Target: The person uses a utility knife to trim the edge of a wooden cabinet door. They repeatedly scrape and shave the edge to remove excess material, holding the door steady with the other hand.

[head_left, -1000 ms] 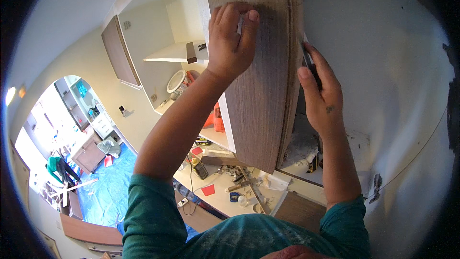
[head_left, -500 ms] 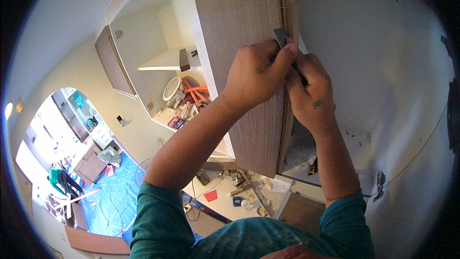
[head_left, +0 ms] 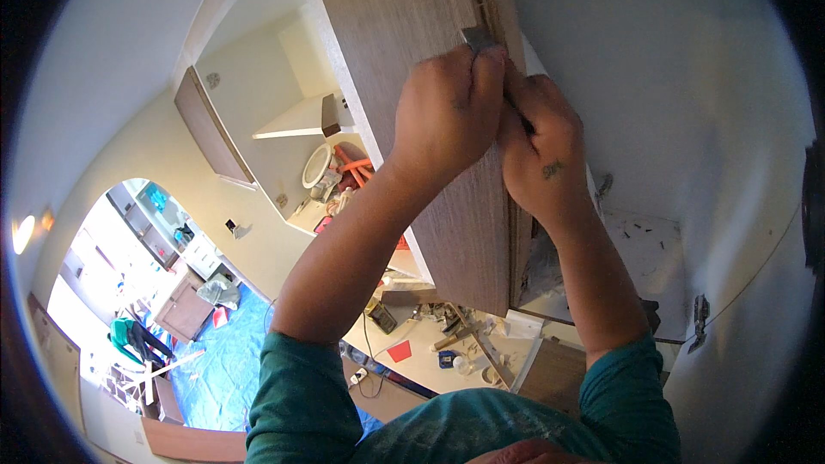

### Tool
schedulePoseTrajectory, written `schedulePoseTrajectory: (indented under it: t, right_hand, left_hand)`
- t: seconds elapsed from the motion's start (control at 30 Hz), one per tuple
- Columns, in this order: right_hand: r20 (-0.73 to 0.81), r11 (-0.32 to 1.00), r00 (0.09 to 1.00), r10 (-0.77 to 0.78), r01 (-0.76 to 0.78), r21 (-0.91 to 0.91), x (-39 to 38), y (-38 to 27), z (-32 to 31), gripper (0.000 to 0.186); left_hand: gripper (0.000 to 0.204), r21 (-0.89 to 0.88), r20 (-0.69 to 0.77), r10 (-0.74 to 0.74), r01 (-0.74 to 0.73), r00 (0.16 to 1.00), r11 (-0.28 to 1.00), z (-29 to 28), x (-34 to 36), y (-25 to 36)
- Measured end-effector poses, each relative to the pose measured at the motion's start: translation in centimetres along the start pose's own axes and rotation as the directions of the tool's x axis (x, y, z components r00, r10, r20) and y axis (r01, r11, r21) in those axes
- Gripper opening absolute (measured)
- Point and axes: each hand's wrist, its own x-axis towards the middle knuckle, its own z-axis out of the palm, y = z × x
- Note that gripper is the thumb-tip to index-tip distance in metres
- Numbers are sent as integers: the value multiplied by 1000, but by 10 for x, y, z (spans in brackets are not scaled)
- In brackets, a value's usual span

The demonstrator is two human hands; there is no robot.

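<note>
A flat grey blade-like tool with a squared end sticks out above my closed hands; its rest is hidden in my grip. My left hand is wrapped round it, thumb pressed near the exposed end. Against it, my right hand is closed too, its fingers seemingly round the tool's lower part. Both hands are at the long edge of a wood-grain cabinet panel, the tool's end lying over its face by the edge.
Right of the panel is an open white cabinet interior with a hinge. An open cabinet at left holds a white bucket and orange pipes. Below, tools and scraps cover a counter. A person bends beyond the archway.
The view has shifted, so the panel and room sit differently in it. My hands remain together on the tool at the panel edge, and its exposed end has tilted further left.
</note>
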Motion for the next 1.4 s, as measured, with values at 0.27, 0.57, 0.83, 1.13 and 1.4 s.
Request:
schedulePoseTrajectory:
  t: [0.27, 0.57, 0.83, 1.13, 1.4]
  right_hand:
    - [43, 998, 998, 38, -40, 42, -1, -4, -5, 36]
    - [14, 1000, 1000, 16, -16, 25, 0, 1, 0, 36]
    - [-50, 999, 998, -38, 39, 15, 1, 2, 6, 35]
    - [-66, 997, 995, -75, 77, 26, 9, 4, 8, 30]
    - [-101, 994, 990, -96, 101, 50, 11, 2, 8, 26]
  left_hand:
    - [24, -23, 35, -21, 22, 999, 999, 1, 0, -2]
    - [18, 31, 50, 53, -55, 997, 998, -3, 3, -4]
    - [20, 74, 50, 29, -32, 998, 997, -2, 5, -5]
    - [15, 231, 18, 252, -249, 968, 940, 0, 14, -16]
    - [32, 24, 1, 27, -27, 1000, 999, -2, 13, -9]
